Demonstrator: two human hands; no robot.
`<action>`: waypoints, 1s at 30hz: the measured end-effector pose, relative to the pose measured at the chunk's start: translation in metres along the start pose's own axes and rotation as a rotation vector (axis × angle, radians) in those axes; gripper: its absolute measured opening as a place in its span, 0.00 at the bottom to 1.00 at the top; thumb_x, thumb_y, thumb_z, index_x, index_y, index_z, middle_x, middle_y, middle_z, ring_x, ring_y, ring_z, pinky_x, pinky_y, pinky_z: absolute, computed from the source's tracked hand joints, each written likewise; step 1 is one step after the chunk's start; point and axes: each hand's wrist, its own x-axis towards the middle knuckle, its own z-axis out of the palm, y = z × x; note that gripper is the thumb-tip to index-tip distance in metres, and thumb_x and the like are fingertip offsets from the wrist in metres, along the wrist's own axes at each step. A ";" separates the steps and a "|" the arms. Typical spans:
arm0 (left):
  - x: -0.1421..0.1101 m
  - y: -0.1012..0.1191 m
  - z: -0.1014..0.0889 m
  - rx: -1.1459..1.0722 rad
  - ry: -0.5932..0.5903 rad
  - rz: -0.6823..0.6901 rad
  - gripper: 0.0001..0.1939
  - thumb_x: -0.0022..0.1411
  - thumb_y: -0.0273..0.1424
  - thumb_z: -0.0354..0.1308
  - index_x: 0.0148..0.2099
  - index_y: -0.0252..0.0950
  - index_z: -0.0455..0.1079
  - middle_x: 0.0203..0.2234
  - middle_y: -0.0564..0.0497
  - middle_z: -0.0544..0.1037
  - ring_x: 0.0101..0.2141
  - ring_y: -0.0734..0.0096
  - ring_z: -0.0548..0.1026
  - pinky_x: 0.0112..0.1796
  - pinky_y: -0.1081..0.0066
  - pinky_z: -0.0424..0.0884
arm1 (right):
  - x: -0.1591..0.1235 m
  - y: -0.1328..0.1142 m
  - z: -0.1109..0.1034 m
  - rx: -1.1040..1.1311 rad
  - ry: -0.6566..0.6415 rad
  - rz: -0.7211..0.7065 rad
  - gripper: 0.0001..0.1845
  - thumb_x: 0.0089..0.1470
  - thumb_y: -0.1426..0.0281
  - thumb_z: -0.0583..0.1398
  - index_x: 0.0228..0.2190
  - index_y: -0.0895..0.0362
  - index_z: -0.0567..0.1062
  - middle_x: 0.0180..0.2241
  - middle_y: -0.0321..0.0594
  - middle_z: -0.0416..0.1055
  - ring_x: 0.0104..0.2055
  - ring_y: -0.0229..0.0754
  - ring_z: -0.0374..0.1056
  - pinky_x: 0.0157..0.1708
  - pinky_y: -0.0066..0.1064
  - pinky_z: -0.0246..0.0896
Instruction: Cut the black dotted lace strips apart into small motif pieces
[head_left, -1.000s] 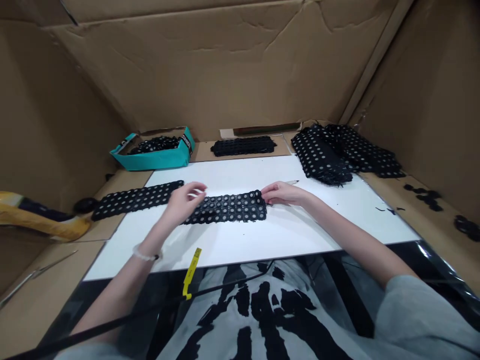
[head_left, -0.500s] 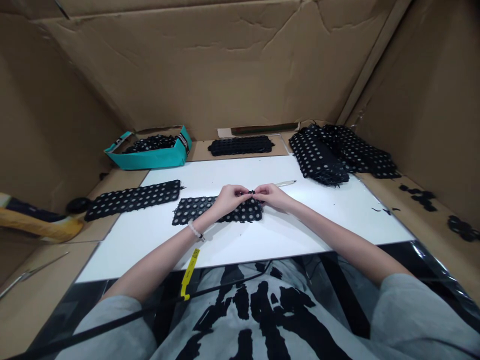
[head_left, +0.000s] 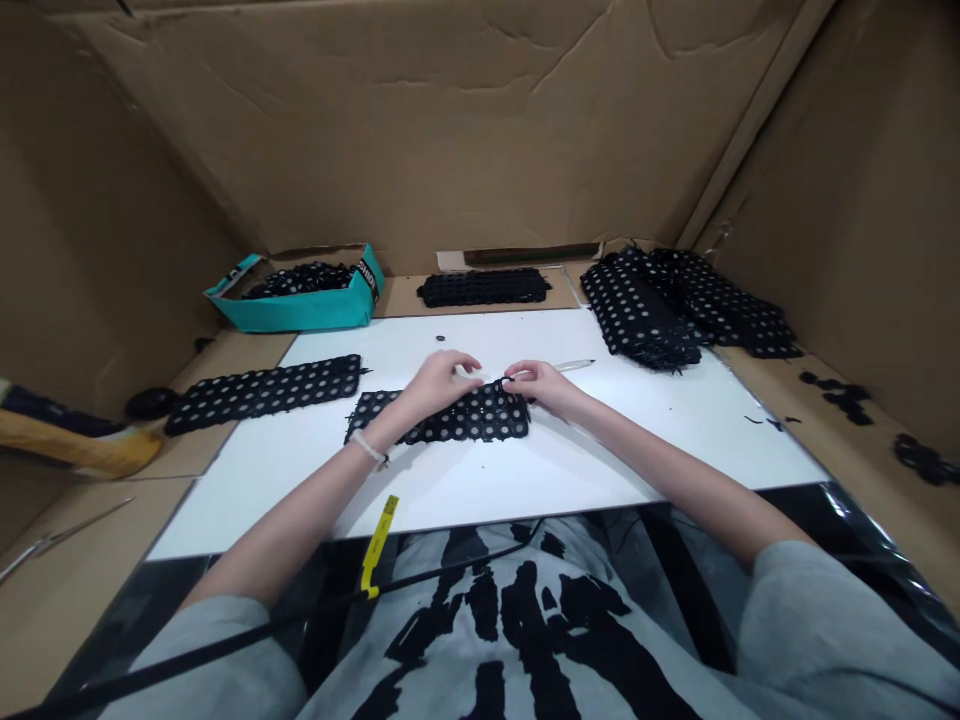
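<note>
A black sheet with rows of round pale dots (head_left: 472, 420) lies on the white board (head_left: 585, 480) in front of me. My right hand (head_left: 541, 385) pinches its upper right corner between thumb and fingertips. Over the sheet's upper edge, my left hand (head_left: 442, 385) is open, with a gap between thumb and fingers and nothing seen in them. A small dark ring-like piece (head_left: 440, 338) rests on the board beyond my left hand. Just behind my right hand lies a thin, pointed, pale tool (head_left: 576, 365).
Another dotted strip (head_left: 266, 393) lies to the left, beside a yellow-and-dark tube (head_left: 82, 440) and scissors-like metal tool (head_left: 67, 535). A teal box (head_left: 300, 315) holds dotted pieces. Stacked sheets (head_left: 637, 310) and small black scraps (head_left: 844, 395) are at right. Cardboard walls (head_left: 480, 130) enclose the board.
My left hand has moved left, away from my right hand, and its fingers have parted. The small dark piece now shows on the board. My right hand stays at the sheet's corner.
</note>
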 end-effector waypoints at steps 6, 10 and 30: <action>-0.005 0.028 0.027 -0.262 -0.035 -0.070 0.10 0.54 0.37 0.64 0.36 0.36 0.78 0.30 0.50 0.81 0.32 0.66 0.76 0.36 0.70 0.70 | -0.002 0.003 0.003 0.086 -0.075 -0.028 0.25 0.36 0.66 0.71 0.39 0.60 0.76 0.23 0.33 0.72 0.23 0.32 0.62 0.26 0.25 0.53; 0.004 -0.002 0.019 -0.381 -0.063 -0.181 0.09 0.54 0.34 0.62 0.35 0.35 0.79 0.30 0.49 0.82 0.32 0.65 0.77 0.37 0.70 0.70 | 0.003 0.008 0.002 0.025 -0.024 -0.023 0.21 0.39 0.69 0.70 0.38 0.60 0.77 0.21 0.34 0.72 0.23 0.32 0.62 0.26 0.25 0.56; -0.003 0.009 0.014 -0.166 -0.032 0.004 0.13 0.53 0.41 0.64 0.36 0.37 0.78 0.30 0.48 0.79 0.34 0.64 0.74 0.38 0.67 0.67 | 0.013 0.001 0.006 -0.497 -0.089 -0.264 0.19 0.48 0.56 0.60 0.26 0.62 0.77 0.23 0.34 0.67 0.29 0.36 0.59 0.31 0.28 0.51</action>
